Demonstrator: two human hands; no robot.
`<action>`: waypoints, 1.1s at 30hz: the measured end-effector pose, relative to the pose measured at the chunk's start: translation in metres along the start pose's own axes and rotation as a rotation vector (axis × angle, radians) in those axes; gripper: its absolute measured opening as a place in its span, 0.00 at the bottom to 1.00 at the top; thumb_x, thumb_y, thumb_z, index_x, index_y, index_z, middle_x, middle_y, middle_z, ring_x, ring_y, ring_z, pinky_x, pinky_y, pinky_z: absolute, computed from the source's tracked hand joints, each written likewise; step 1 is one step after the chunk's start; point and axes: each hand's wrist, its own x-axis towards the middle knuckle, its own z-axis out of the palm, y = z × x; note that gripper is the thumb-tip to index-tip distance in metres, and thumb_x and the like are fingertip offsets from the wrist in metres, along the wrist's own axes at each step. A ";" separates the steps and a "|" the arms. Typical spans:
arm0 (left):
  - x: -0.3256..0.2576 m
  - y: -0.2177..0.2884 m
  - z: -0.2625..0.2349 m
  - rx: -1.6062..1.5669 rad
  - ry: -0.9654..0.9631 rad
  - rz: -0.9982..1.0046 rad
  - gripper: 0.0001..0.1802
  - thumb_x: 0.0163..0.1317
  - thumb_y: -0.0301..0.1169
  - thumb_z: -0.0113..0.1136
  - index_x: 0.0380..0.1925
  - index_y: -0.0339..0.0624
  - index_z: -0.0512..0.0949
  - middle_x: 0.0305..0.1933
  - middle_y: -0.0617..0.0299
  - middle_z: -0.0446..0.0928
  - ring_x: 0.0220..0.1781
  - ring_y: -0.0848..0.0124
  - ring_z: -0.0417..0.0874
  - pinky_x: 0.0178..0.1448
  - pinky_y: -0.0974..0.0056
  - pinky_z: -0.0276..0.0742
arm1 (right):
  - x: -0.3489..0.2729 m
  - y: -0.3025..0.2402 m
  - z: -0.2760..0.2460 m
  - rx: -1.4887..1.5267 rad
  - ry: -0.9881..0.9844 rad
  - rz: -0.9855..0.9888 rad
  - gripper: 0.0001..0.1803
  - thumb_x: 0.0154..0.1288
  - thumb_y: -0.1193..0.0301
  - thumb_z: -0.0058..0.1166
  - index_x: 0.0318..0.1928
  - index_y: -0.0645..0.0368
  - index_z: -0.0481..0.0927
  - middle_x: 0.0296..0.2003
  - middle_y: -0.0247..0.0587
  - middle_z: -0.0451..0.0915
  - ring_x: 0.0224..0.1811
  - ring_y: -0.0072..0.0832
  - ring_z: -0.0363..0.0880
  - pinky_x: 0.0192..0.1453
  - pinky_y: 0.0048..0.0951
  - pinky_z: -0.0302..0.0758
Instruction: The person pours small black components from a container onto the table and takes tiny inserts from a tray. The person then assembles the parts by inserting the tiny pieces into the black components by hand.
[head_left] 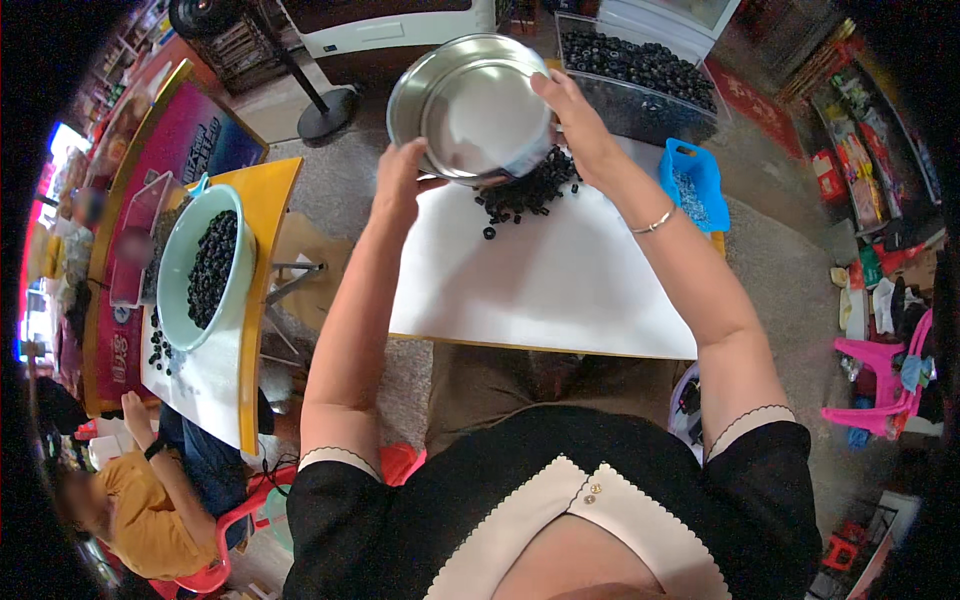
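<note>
Both my hands hold a shiny metal pot [480, 105] up over the far part of the white table [540, 290], tilted so that its bare inside shows. My left hand [403, 172] grips its near left side, and my right hand [578, 115] is closed on its right rim. Under and beside the pot lies a loose heap of small black ring-like parts [530, 190], partly hidden by it. A blue plastic basket [716, 172] with small clear or pale pieces in it stands at the table's far right corner.
A clear bin [640, 125] full of black parts stands beyond the table. On the left, a yellow-edged side table [225, 400] bears a pale green basin [170, 300] of black parts. A person in a yellow shirt [165, 510] sits near it. A black stand [325, 115] is at far left.
</note>
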 end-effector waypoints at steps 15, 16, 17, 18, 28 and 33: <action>0.130 -0.024 -0.032 0.609 0.278 -0.016 0.32 0.62 0.48 0.42 0.45 0.22 0.72 0.50 0.36 0.73 0.48 0.47 0.78 0.39 0.51 0.81 | -0.152 0.078 -0.086 -0.163 0.006 0.179 0.12 0.65 0.70 0.47 0.44 0.65 0.77 0.35 0.31 0.77 0.36 0.17 0.71 0.43 0.20 0.69; 0.149 -0.028 -0.067 0.703 0.330 0.021 0.33 0.62 0.49 0.40 0.45 0.22 0.73 0.51 0.35 0.73 0.51 0.45 0.77 0.47 0.50 0.76 | -0.160 0.077 -0.079 -0.142 -0.025 0.165 0.12 0.65 0.70 0.47 0.44 0.65 0.77 0.35 0.31 0.77 0.36 0.17 0.71 0.43 0.20 0.69; 0.160 -0.033 -0.083 0.794 0.360 0.052 0.35 0.62 0.50 0.37 0.44 0.22 0.74 0.51 0.33 0.73 0.54 0.44 0.75 0.55 0.49 0.71 | -0.169 0.080 -0.078 -0.092 -0.004 0.182 0.12 0.65 0.71 0.47 0.44 0.65 0.77 0.34 0.31 0.77 0.35 0.16 0.72 0.42 0.19 0.70; 0.160 -0.041 -0.059 0.793 0.313 0.045 0.35 0.62 0.50 0.37 0.44 0.22 0.74 0.51 0.33 0.73 0.54 0.44 0.75 0.55 0.49 0.71 | -0.181 0.085 -0.087 -0.060 0.069 0.220 0.12 0.65 0.71 0.47 0.43 0.65 0.77 0.34 0.32 0.77 0.34 0.16 0.72 0.41 0.19 0.70; 0.157 -0.057 -0.044 0.551 0.293 -0.034 0.41 0.55 0.58 0.52 0.43 0.21 0.76 0.47 0.40 0.77 0.52 0.57 0.76 0.56 0.60 0.66 | -0.209 0.096 -0.098 -0.046 0.109 0.242 0.11 0.66 0.72 0.47 0.43 0.64 0.77 0.34 0.32 0.77 0.34 0.15 0.72 0.40 0.17 0.70; 0.113 -0.025 -0.034 0.666 0.377 0.140 0.38 0.54 0.58 0.57 0.39 0.24 0.78 0.41 0.44 0.79 0.45 0.60 0.79 0.51 0.61 0.70 | -0.211 0.102 -0.090 -0.145 0.112 0.153 0.11 0.66 0.71 0.48 0.43 0.64 0.78 0.34 0.31 0.77 0.34 0.16 0.72 0.41 0.18 0.70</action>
